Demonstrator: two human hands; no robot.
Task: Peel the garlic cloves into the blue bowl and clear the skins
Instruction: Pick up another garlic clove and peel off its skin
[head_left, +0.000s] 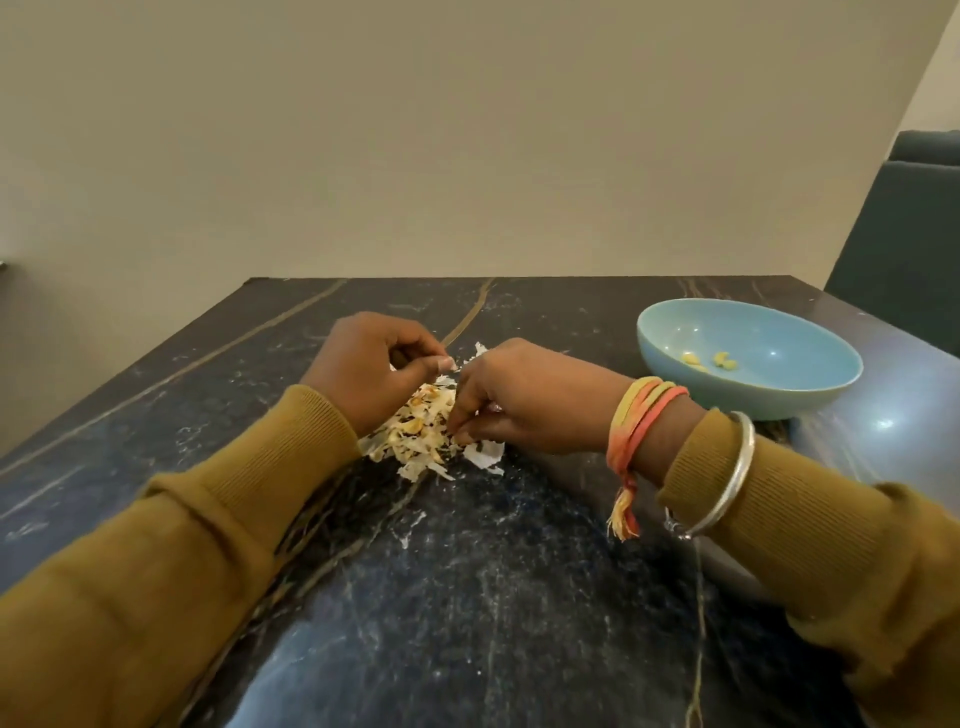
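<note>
A plain beige wall (415, 130) stands behind the dark marble surface (467, 597), which has pale veins. At the right a dark chair (904, 249) stands beside the surface, and soft light reflects on the glossy stone there.

Dark marbled table (467, 597) carrying a pile of garlic skins (423, 431) at centre and a blue bowl (748, 358) at right

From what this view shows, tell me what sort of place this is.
Probably a home dining area, though little of the room shows. A dark marble-look table stands against a plain wall, an upholstered chair sits at its far right, and a blue bowl and garlic skins lie on it.
</note>
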